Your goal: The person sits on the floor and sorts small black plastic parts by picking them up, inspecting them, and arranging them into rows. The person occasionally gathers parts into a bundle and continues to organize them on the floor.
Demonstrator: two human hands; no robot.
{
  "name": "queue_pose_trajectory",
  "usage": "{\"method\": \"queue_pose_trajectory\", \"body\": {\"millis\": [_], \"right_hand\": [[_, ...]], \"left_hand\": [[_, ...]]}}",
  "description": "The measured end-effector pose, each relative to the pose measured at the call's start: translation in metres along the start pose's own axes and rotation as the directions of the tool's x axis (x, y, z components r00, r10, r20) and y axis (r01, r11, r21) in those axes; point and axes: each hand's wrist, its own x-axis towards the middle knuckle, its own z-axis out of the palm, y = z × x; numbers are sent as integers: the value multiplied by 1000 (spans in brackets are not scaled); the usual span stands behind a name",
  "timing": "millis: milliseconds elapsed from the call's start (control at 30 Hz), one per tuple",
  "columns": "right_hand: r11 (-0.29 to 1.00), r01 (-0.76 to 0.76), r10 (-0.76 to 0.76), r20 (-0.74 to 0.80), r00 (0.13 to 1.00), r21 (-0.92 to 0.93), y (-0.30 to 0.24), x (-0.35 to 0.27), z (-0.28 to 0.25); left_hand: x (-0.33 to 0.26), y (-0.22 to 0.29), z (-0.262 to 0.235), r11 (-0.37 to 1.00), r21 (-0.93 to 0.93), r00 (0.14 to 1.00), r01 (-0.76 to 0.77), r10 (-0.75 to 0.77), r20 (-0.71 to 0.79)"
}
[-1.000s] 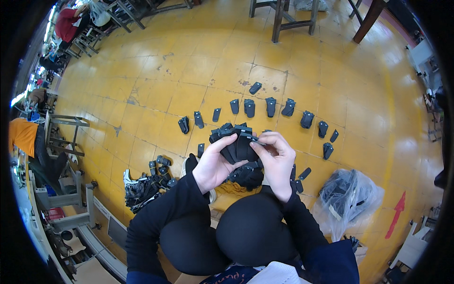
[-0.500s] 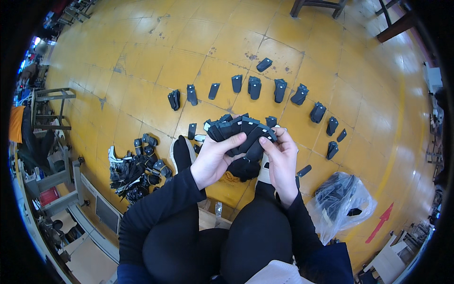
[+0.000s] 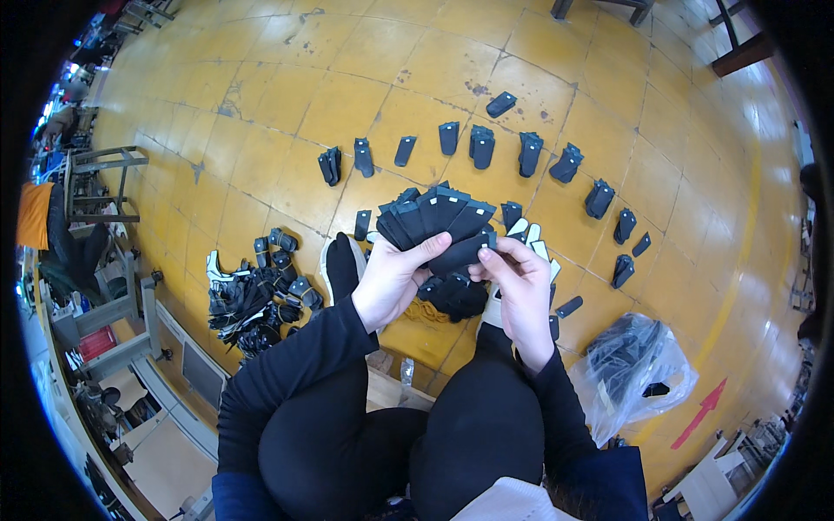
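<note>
A fan of flat black cut pieces (image 3: 426, 217), each with a small pale label near its top edge, is spread in my left hand (image 3: 391, 278). My left thumb presses across the pieces while the fingers lie behind them, mostly hidden. At the fan's right side, my right hand (image 3: 519, 286) pinches one black piece (image 3: 460, 253) by its labelled corner between thumb and finger. That piece lies slanted across the lower ends of the others. Below, between my shoes, sits a dark heap (image 3: 456, 297) with some yellow-orange material (image 3: 426, 313) beside it.
Small stacks of similar black pieces (image 3: 481, 148) form an arc on the yellow tiled floor (image 3: 287, 95). Left of my feet lies a pile of black bundles (image 3: 256, 300). A clear plastic bag (image 3: 634, 369) with dark contents is at right. Workbench frames (image 3: 130, 330) line the left.
The piece at my right hand has turned from steep to nearly level and swung outward from the fan. My right hand has shifted slightly right and down. The view has shifted a little.
</note>
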Motion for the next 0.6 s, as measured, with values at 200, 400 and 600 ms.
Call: {"method": "queue_pose_trajectory", "body": {"millis": [200,400,600], "right_hand": [[985,153,-160,-96,982,-78,-4,6,5],[951,234,-232,33,972,-204,-8,13,-3],[989,82,-82,-12,997,123,2,9,-1]], "left_hand": [[1,-8,-6,995,98,996,-28,20,84],[-2,-10,-7,994,87,991,72,-81,108],[-3,-13,-6,993,95,992,76,-85,94]]}}
